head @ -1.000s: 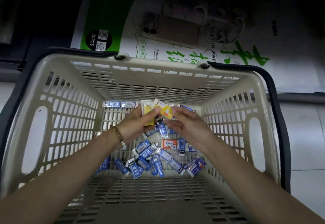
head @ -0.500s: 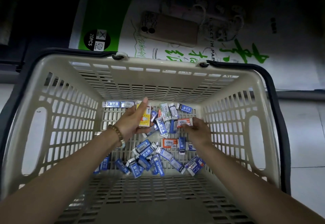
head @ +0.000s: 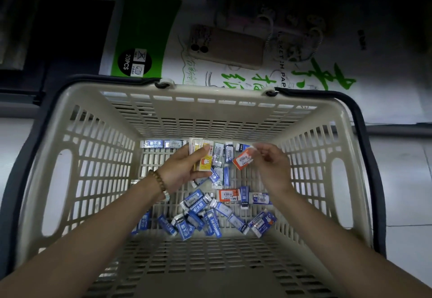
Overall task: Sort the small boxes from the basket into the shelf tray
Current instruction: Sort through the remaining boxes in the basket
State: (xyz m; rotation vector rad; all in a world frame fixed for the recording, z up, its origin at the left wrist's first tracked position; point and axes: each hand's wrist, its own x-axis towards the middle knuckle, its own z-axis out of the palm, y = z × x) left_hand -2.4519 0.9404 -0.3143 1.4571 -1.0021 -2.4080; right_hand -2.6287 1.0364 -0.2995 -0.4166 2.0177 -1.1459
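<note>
A beige slotted basket (head: pixel 98 157) with a dark handle holds several small boxes, mostly blue and white (head: pixel 198 222), scattered over its floor. Both arms reach down into it. My left hand (head: pixel 182 169) grips a small stack of yellow and white boxes (head: pixel 202 157) near the far wall. My right hand (head: pixel 271 166) pinches one orange and white box (head: pixel 243 160) by its corner, lifted just above the pile and a little to the right of the stack. Another orange box (head: pixel 229 195) lies on the basket floor. No shelf tray is in view.
Beyond the basket's far rim lies a white and green paper pack (head: pixel 145 40) with a phone (head: pixel 226 47) resting on it. Dark shelving fills the top of the view. Pale floor tiles (head: pixel 406 180) show to the right.
My right hand dipped into the pile, picked up an orange box and raised it. My left hand kept hold of the yellow stack and shifted slightly.
</note>
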